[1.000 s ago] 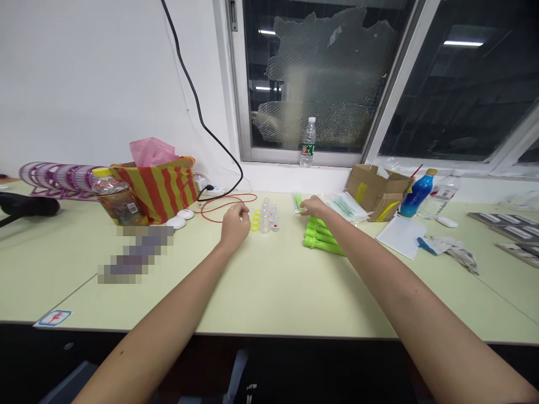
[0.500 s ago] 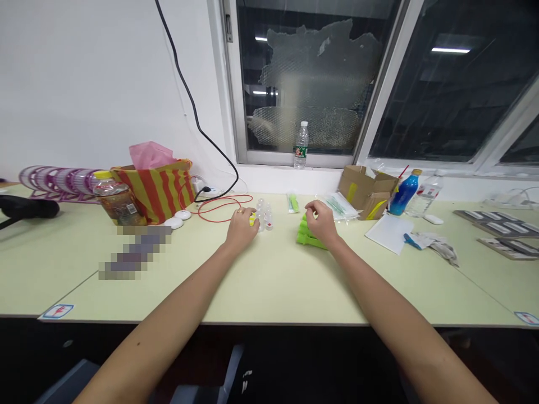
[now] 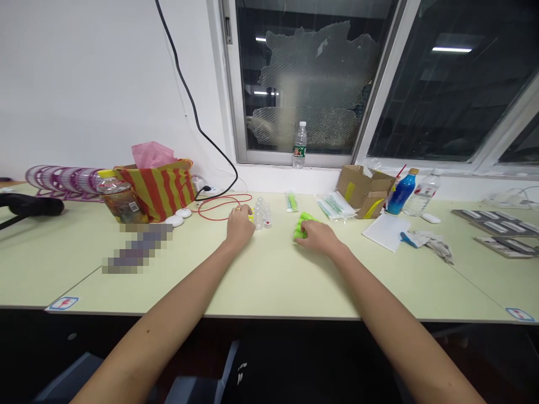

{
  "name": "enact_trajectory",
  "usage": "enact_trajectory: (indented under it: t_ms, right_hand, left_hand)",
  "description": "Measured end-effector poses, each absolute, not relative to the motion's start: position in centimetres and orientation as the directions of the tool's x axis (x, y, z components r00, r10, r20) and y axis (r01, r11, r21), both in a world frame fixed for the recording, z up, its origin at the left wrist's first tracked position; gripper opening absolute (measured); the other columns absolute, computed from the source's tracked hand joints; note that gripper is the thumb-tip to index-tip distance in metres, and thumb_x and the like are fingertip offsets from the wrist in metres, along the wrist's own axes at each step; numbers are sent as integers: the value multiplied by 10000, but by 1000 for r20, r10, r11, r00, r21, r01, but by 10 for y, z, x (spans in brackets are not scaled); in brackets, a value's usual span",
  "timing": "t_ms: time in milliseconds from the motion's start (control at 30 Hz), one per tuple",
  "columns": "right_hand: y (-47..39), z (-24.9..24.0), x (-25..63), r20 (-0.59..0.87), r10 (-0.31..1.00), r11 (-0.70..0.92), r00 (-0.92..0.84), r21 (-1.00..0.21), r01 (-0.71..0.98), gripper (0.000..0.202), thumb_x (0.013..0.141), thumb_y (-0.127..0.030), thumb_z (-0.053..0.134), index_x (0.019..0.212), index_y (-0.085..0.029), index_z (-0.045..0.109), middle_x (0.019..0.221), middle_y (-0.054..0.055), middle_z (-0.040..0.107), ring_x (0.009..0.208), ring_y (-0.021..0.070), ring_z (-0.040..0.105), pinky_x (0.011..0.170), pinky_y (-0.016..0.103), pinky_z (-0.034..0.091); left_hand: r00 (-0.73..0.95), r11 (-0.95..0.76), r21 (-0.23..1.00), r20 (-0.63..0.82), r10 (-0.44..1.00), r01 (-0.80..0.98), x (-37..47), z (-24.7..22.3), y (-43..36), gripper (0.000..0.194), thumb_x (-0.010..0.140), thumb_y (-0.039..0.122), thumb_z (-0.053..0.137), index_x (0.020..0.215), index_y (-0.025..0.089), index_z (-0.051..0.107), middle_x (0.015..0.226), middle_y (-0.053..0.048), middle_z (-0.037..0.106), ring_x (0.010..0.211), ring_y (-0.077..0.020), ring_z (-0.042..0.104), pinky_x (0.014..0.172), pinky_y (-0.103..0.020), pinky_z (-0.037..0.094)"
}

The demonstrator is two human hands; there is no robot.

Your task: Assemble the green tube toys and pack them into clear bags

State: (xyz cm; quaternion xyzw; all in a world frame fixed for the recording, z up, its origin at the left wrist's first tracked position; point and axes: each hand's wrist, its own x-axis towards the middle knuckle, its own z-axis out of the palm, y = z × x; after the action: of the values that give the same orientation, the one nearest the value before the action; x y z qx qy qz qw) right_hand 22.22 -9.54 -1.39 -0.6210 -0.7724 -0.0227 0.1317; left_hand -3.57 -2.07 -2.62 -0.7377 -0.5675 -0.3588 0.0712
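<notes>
My left hand [image 3: 241, 226], a ring on one finger, rests on the table with its fingers curled round something small and yellow [image 3: 251, 218], mostly hidden behind them. Right beside its fingertips stand small clear plastic vials [image 3: 259, 216] in a cluster, one with a red mark near its base. To the right, my right hand [image 3: 319, 238] lies over a bright green ridged plastic piece [image 3: 309, 216] made of several tube-like ribs. Thumb and fingers are bent over its near edge and grip it, and the palm covers much of it.
Behind the hands lie a small packet with a green item [image 3: 292, 202] and clear bags [image 3: 335, 206]. A cardboard box [image 3: 365, 191], a blue bottle [image 3: 403, 192] and gloves [image 3: 429, 242] are at right. On the left are a red cable [image 3: 210, 214], striped bag [image 3: 162, 191] and drink bottle [image 3: 122, 199].
My right hand has come down from above the green piece and closed over its near side. My left hand has stayed by the vials, with only a slight shift.
</notes>
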Motion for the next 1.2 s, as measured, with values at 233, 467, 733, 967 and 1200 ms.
enact_trajectory:
  t_ms: [233, 467, 733, 967, 1200]
  right_hand:
    - [-94, -21, 230, 134, 965, 255, -227, -259, 932, 336, 715, -402, 690, 927, -211, 511, 985, 64, 626, 820, 202, 571, 593, 269, 345]
    - [-98, -17, 233, 74, 961, 277, -267, -236, 931, 289, 712, -439, 698, 695, -204, 531, 858, 64, 603, 706, 182, 529, 537, 278, 319]
    - [-103, -12, 228, 245, 947, 321, -209, -642, 697, 368, 843, -581, 550, 836, -217, 504, 761, 5, 587, 630, 153, 538, 561, 267, 363]
    - [-111, -20, 208, 343, 916, 394, -209, -672, 627, 584, 797, -429, 651, 1310, -251, 437, 689, -62, 505, 625, 152, 516, 608, 259, 378]
    - [-116, -20, 204, 328, 877, 480, -350, -595, 645, 784, 797, -343, 657, 1504, -224, 338, 686, -54, 537, 627, 139, 478, 613, 246, 340]
  left_hand:
    - [119, -197, 266, 281, 952, 944, -48, -31, -18, 243, 775, 146, 514, 974, 185, 649, 1069, -129, 653, 1040, -307, 581, 807, -396, 467]
    - [151, -213, 208, 278, 949, 955, -47, -39, -13, 209, 835, 225, 513, 881, 163, 707, 1083, -166, 640, 1083, -341, 555, 867, -435, 467]
    - [-62, -456, 541, 690, 722, 706, -50, -17, -22, 120, 908, 215, 432, 896, 187, 549, 891, -96, 635, 831, -220, 585, 761, -362, 458]
    - [139, -577, 817, 571, 809, 1, 4, -21, -68, 187, 920, 396, 503, 914, 212, 472, 764, 8, 529, 588, -103, 472, 549, -239, 389]
    - [390, -401, 913, 394, 832, -67, 25, -36, -77, 252, 876, 428, 577, 833, 188, 513, 641, 44, 416, 530, -88, 381, 508, -237, 312]
